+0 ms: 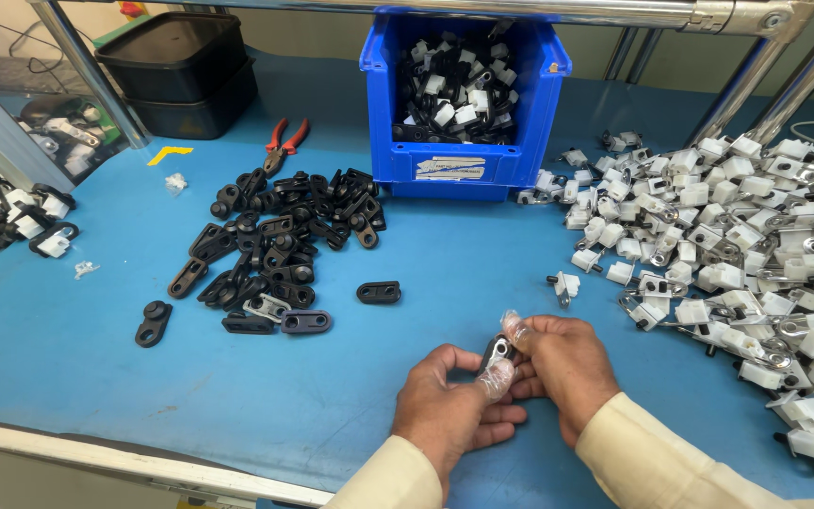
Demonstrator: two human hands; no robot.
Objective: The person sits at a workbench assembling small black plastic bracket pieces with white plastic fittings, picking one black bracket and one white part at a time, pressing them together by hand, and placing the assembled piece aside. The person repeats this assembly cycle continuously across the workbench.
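My left hand [452, 407] and my right hand [565, 366] meet low over the blue table, both pinching one small black plastic part with a metal insert [497, 352]. Clear finger covers sit on my left thumb and a right fingertip. A heap of black oval plastic links [275, 245] lies to the upper left of my hands. A large spread of white plastic clips with metal pieces [737, 245] lies to the right. One white clip [565, 285] lies apart, just above my hands.
A blue bin [463, 165] holding assembled black-and-white parts stands at the back centre. Red-handled pliers [283, 143] lie left of it, black trays [181, 71] behind. More assembled parts [11, 212] lie at far left. Metal frame tubes [756, 71] cross the top.
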